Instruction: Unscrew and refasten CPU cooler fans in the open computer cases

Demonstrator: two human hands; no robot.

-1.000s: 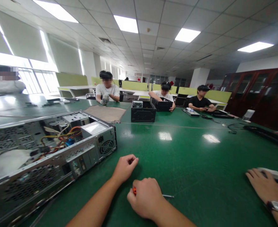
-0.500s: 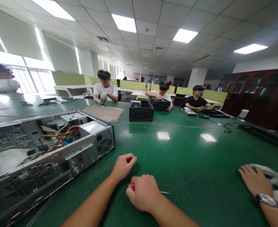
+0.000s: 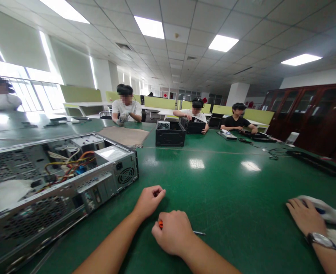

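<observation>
My left hand rests on the green table with its fingers curled into a loose fist; nothing shows in it. Just nearer to me, my right hand is closed round a screwdriver. Part of the orange handle shows by the thumb, and the metal shaft sticks out on the right, low over the table. Most of the handle is hidden by the hand. Left of my hands lies an opened computer case, with colored cables and a power supply inside. Neither hand touches it.
At the right edge are another person's bare hand with a wristwatch and a white-gloved hand. Across the green table, several people work. A black case and a cardboard sheet lie between.
My hands and the screwdriver stay as they were. The view has shifted very slightly. Across the table, the person in black has moved one hand over the dark object before them.
</observation>
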